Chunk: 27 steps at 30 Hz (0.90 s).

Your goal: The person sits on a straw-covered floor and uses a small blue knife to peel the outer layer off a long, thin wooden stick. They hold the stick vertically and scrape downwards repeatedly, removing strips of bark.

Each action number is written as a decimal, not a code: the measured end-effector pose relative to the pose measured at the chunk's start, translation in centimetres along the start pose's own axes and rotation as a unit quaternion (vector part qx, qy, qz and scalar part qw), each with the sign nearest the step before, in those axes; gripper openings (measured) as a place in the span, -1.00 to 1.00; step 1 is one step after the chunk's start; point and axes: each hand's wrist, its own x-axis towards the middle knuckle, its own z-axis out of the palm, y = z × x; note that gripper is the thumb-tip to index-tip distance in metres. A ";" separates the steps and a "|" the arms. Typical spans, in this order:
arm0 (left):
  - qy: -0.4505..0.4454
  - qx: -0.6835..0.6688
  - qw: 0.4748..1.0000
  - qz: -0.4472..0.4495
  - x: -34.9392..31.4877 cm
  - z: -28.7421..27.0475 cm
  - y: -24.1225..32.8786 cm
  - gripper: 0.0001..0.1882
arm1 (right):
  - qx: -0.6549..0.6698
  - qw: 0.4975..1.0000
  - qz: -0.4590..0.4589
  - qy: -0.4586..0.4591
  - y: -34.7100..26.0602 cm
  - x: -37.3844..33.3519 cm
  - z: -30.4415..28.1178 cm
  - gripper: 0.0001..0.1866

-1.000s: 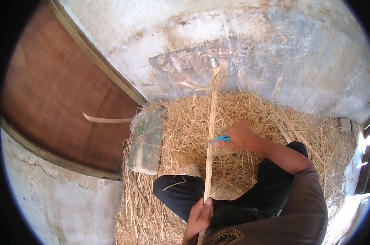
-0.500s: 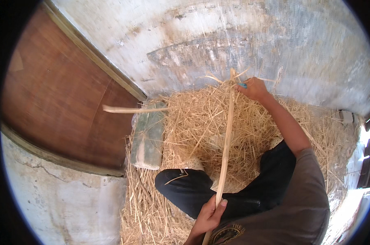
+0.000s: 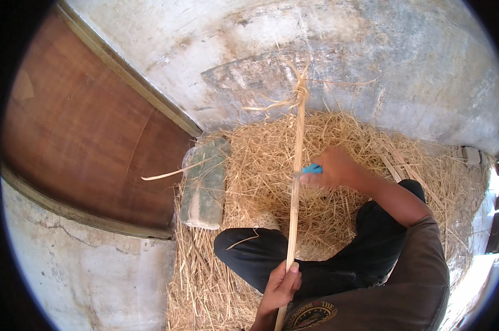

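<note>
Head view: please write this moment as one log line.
left hand: grips pale strip | right hand: holds blue-handled blade at strip | strip's far end: curled shavings | around: straw

bright daylight | white glare lower right | right hand point(image 3: 336, 167) blurred | brown panel point(image 3: 95, 121) bowed | corners black

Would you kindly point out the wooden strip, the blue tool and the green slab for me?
Wooden strip point(image 3: 294, 212): head view, on its bare middle length.
Blue tool point(image 3: 313, 169): head view, on its blue body.
Green slab point(image 3: 204, 187): head view, on its upper face.
</note>
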 end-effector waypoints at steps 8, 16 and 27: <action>-0.007 0.057 0.998 -0.019 -1.1 0.5 -0.5 -0.80 | -0.027 0.974 0.222 0.032 6.3 2.2 -0.7 -0.20; 0.005 -0.005 1.000 -0.008 -0.7 -0.2 -0.4 -0.77 | 0.035 0.994 0.101 -0.036 1.7 0.6 0.1 -0.15; 0.000 0.005 1.000 -0.009 -0.5 -0.4 -0.1 -0.78 | 0.035 0.999 -0.026 -0.010 -0.4 -0.6 0.2 -0.29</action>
